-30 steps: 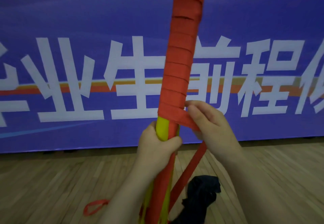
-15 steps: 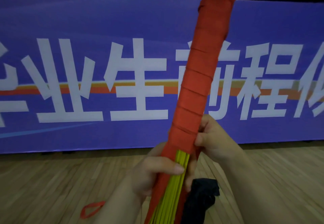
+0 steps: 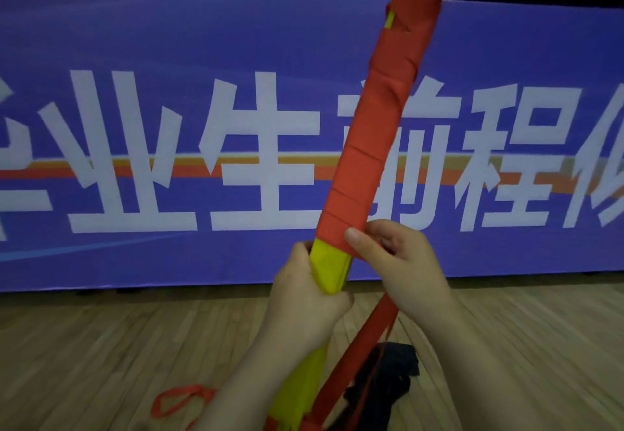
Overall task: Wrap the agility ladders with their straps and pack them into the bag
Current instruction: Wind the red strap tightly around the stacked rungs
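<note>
Your left hand [image 3: 304, 292] grips the yellow ladder [image 3: 329, 270]; your right hand [image 3: 401, 268] pinches the red strap [image 3: 374, 147] wrapped round it

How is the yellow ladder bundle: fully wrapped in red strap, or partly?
Partly. The red strap covers the upper ladder bundle; bare yellow shows at the left hand; loose strap hangs below the right hand.

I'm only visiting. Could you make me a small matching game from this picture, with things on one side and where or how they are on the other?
Things:
1 left hand
2 right hand
3 black bag
4 banner

States:
a lies on the wooden floor
b grips the yellow ladder bundle
c stands behind, blue
d pinches the red strap

Pairs: 1-b, 2-d, 3-a, 4-c
</note>
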`<state>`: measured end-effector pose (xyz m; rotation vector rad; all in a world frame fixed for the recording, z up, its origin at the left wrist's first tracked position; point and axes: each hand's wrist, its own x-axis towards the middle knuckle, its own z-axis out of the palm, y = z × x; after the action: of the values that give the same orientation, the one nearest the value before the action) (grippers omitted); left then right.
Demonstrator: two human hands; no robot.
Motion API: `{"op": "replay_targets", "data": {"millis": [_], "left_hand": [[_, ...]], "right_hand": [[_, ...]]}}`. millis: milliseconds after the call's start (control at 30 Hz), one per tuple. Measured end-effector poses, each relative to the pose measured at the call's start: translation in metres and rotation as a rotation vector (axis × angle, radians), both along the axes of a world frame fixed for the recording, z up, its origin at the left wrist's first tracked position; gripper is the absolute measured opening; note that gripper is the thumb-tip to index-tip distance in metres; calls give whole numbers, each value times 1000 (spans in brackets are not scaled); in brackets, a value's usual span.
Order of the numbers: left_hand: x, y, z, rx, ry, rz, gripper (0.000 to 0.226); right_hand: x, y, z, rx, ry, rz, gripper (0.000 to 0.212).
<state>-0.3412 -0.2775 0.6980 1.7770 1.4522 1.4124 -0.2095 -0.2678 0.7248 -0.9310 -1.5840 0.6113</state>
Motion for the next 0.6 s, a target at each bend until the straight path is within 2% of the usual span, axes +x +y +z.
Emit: {"op": "replay_targets", "data": {"millis": [133, 267, 300, 433, 500, 533, 600], "left_hand": [[2, -2, 5, -28, -260, -52, 44], [-2, -7, 6, -30, -371, -152, 42], [-5, -8, 7, -43, -382, -205, 40], [-14, -18, 16, -198, -450, -554, 44], [-17, -22, 18, -327, -557, -835, 47], [-20, -22, 19, -373, -569, -907, 51], [-27, -19, 23, -408, -424, -814, 66]], "right_hand": [[8, -7, 2, -83, 151, 164, 24], [10, -1, 2, -118, 136, 214, 19], [10, 2, 2, -143, 143, 255, 22], [8, 11, 0, -198, 190, 581, 69], [8, 14, 1, -171, 169, 681, 74], [8, 12, 3, -157, 150, 678, 73], [10, 10, 8, -90, 129, 518, 59]]}}
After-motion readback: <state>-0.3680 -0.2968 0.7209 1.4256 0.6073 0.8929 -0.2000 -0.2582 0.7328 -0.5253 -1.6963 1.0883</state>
